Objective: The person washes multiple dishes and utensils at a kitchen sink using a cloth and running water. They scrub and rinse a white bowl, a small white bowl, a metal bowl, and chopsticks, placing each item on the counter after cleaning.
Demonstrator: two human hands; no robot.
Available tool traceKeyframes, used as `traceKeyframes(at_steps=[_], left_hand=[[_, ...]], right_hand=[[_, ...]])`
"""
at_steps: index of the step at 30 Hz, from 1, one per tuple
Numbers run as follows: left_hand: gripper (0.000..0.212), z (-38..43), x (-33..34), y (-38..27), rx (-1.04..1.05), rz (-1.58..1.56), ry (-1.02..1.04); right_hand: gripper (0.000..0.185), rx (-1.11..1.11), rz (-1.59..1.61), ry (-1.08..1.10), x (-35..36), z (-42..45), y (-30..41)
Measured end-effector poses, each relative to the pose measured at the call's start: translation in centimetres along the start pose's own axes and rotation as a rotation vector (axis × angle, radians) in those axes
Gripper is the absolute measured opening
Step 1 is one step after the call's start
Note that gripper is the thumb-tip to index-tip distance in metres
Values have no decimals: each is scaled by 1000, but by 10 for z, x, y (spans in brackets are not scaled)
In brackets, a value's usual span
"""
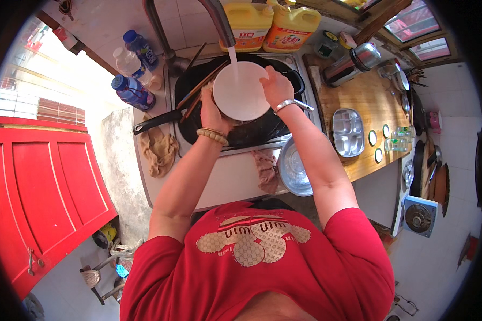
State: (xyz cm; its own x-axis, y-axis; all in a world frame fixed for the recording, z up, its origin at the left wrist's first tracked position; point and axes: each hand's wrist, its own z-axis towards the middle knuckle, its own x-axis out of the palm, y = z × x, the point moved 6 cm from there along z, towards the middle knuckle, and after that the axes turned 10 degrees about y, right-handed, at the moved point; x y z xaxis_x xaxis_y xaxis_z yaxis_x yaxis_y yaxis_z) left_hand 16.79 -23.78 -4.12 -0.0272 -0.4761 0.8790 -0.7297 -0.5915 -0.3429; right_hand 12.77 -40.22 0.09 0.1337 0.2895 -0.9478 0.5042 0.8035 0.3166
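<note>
A white bowl is held beneath the faucet, and a stream of water runs into it. My left hand grips the bowl's left side; a bit of pale cloth or sponge seems to show at those fingers. On the opposite rim, my right hand has its thumb and fingers closed. Below the bowl, a dark pan fills much of the sink, its black handle reaching out to the left. Wooden chopsticks lie across the pan, left of the bowl.
Yellow detergent jugs stand behind the sink, and bottles at its left. A tan rag and a metal basin lie nearer me. The wooden board at right bears a divided steel tray, a thermos and glass jars.
</note>
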Motion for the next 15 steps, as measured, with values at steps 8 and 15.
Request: traceKeyframes(at_steps=[8, 15], left_hand=[[34, 32, 5, -24, -176, 328, 190], [37, 14, 8, 5, -41, 259, 69]], right_hand=[[26, -215, 1264, 769, 32, -29, 35], [31, 218, 1551, 214, 88, -6, -18]])
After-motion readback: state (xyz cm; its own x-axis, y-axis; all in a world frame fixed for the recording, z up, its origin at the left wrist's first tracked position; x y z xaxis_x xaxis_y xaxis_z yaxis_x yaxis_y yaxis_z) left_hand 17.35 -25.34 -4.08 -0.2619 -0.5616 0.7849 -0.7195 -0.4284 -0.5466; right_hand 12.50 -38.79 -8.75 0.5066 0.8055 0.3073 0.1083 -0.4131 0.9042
